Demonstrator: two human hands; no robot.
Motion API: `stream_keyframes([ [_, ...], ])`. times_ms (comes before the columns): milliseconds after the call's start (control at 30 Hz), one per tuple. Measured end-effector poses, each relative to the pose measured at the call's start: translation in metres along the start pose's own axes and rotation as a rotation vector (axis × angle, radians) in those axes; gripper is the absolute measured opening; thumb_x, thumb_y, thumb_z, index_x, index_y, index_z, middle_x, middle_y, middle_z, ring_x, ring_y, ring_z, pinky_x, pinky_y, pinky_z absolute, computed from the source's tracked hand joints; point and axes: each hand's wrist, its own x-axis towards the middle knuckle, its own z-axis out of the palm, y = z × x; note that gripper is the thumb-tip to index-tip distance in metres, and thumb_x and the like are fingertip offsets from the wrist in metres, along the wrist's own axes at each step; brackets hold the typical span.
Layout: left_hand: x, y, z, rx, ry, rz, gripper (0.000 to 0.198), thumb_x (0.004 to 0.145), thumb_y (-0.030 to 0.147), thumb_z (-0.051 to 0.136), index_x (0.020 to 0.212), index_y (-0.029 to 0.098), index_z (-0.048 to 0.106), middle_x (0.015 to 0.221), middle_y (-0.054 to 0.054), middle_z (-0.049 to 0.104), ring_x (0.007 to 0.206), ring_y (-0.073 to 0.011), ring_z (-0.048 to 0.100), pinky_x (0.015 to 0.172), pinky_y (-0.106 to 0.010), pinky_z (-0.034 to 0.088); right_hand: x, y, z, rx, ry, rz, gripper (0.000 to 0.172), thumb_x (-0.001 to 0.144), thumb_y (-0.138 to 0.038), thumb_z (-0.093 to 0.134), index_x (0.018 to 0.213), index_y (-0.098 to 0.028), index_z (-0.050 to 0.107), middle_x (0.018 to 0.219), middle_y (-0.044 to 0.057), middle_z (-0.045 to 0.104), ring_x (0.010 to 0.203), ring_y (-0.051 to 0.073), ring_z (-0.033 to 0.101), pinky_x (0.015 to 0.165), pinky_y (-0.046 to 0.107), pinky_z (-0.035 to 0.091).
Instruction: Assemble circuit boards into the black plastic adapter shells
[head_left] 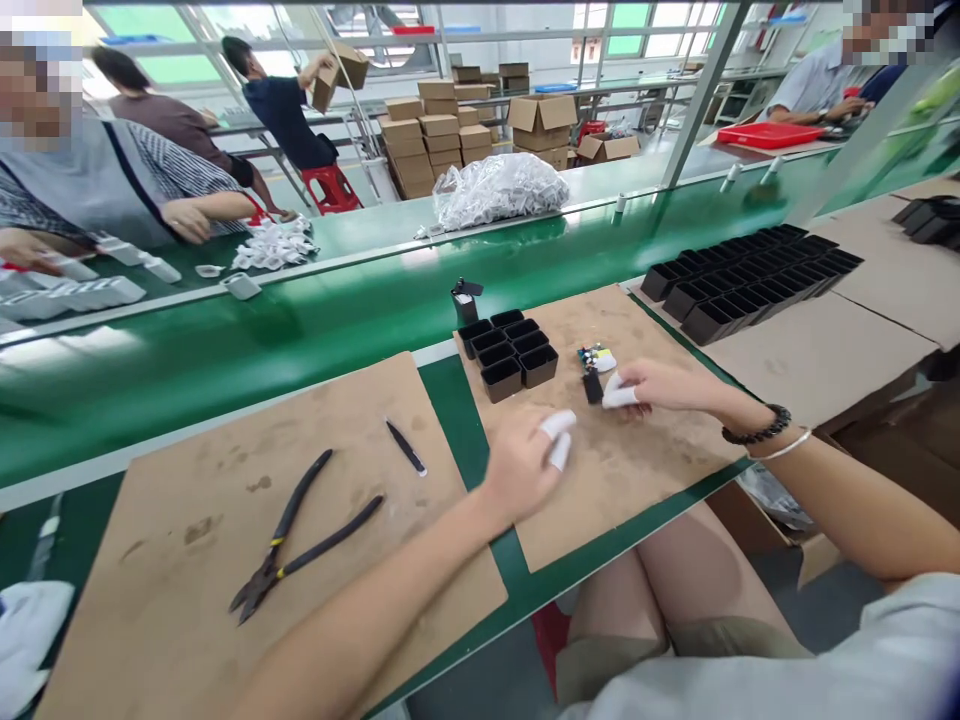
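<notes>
My left hand [529, 462], slightly blurred, hovers over the right-hand cardboard sheet [592, 500]. White covers sit on its thumb and a finger; their tips are apart with nothing visible between them. My right hand [660, 388], with a white-covered fingertip, has its fingers drawn together beside a small black block [592, 387]; whether it grips that block is unclear. Directly above the block lies a small circuit board [595, 358] with a yellow and white part. Several open black plastic cases [501, 378] stand in rows to the left of the board.
Black-handled pliers [281, 550] and tweezers [406, 446] lie on the left cardboard sheet [172, 620]. Many black cases [750, 280] stand at right. Behind the green belt [360, 310] are a bag of white parts [499, 188] and co-workers. A small black unit [466, 303] stands by the belt.
</notes>
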Motion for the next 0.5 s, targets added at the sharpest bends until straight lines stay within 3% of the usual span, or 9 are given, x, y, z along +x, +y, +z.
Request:
stream_keyframes([
  [33,0.004,-0.012,-0.004,0.154,0.115,0.008,0.025,0.097,0.021,0.057,0.118,0.019,0.07,0.108,-0.014,0.074,0.101,-0.0275,0.067,0.087,-0.042,0.052,-0.005,-0.002,-0.002,-0.03,-0.046,-0.041,0.021,0.077,-0.037,0.069,0.081,-0.017,0.074,0.078,0.007,0.074,0.07,0.019,0.066,0.066,0.03,0.051],
  [100,0.011,-0.033,-0.01,0.377,0.264,-0.055,0.026,0.095,0.026,0.061,0.118,0.017,0.069,0.114,-0.017,0.07,0.108,-0.0323,0.063,0.09,-0.046,0.048,-0.006,-0.005,-0.012,-0.147,0.021,-0.127,0.025,0.073,-0.025,0.068,0.096,-0.018,0.074,0.096,0.009,0.076,0.085,0.023,0.068,0.076,0.032,0.052],
  [200,0.014,-0.053,-0.012,0.506,0.259,-0.158,0.027,0.094,0.031,0.063,0.115,0.016,0.068,0.121,-0.021,0.064,0.115,-0.0387,0.058,0.092,-0.051,0.045,0.01,-0.007,-0.028,-0.352,0.186,-0.236,0.057,0.064,-0.01,0.06,0.12,-0.019,0.068,0.127,0.012,0.07,0.111,0.029,0.065,0.088,0.034,0.051],
  [267,0.013,-0.058,-0.01,0.52,0.206,-0.194,0.022,0.095,0.032,0.062,0.11,0.016,0.068,0.124,-0.023,0.062,0.119,-0.0413,0.056,0.093,-0.053,0.045,0.023,-0.008,-0.034,-0.45,0.105,-0.241,0.069,0.062,-0.005,0.057,0.129,-0.02,0.065,0.135,0.01,0.068,0.115,0.029,0.064,0.088,0.032,0.05],
  [333,0.011,-0.058,-0.009,0.515,0.174,-0.222,0.017,0.097,0.027,0.058,0.103,0.016,0.069,0.126,-0.023,0.062,0.121,-0.0413,0.055,0.093,-0.054,0.045,0.033,-0.008,-0.036,-0.513,0.033,-0.193,0.063,0.064,-0.004,0.057,0.124,-0.02,0.068,0.125,0.009,0.073,0.104,0.028,0.068,0.081,0.03,0.048],
  [433,0.011,-0.055,-0.01,0.452,0.166,-0.232,0.017,0.099,0.022,0.052,0.096,0.016,0.068,0.125,-0.021,0.062,0.122,-0.0384,0.055,0.096,-0.055,0.045,0.036,-0.004,-0.034,-0.585,0.053,-0.131,0.038,0.065,-0.005,0.059,0.098,-0.016,0.071,0.092,0.01,0.075,0.079,0.026,0.068,0.067,0.03,0.043],
  [500,0.012,-0.051,-0.01,0.337,0.164,-0.175,0.017,0.099,0.022,0.052,0.095,0.016,0.067,0.123,-0.021,0.062,0.121,-0.037,0.054,0.097,-0.056,0.046,0.034,0.0,-0.032,-0.622,0.072,-0.116,0.031,0.064,-0.006,0.062,0.092,-0.017,0.07,0.085,0.009,0.073,0.074,0.025,0.065,0.063,0.03,0.04],
])
